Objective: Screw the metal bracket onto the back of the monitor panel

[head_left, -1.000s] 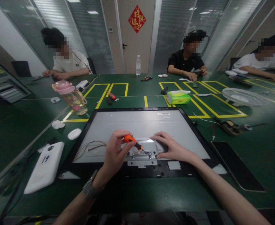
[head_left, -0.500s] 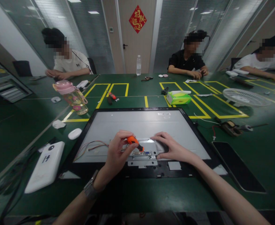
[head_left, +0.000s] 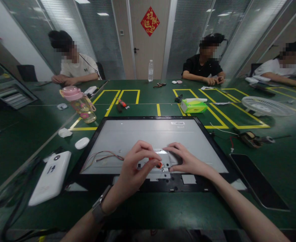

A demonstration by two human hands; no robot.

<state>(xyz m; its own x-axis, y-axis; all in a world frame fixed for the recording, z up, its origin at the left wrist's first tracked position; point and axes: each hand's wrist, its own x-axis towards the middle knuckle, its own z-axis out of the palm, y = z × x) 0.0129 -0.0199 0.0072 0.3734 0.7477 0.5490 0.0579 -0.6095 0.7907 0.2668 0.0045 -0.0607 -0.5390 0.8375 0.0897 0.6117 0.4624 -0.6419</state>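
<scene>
Head cam, L hand [head_left: 135,164] grips mostly hidden screwdriver [head_left: 159,165], R hand [head_left: 189,160] at bracket [head_left: 159,175], grip unclear, tissues [head_left: 194,106], btl [head_left: 150,71] beyond panel [head_left: 143,132]

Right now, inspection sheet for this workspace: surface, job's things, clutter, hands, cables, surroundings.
Surface: green table with yellow tape lines.
Job's things: flat panel on the table; orange screwdriver, mostly hidden by the left hand.
Clutter: pink-lidded bottle, white device, tissue pack, dark phone around the panel.
Hands: left hand holds the screwdriver; right hand at a metal bracket, thumb and fingers spread.
Cables: thin wires on the panel; black cable at near left.
Surroundings: three people across the table, door with red sign behind.
</scene>
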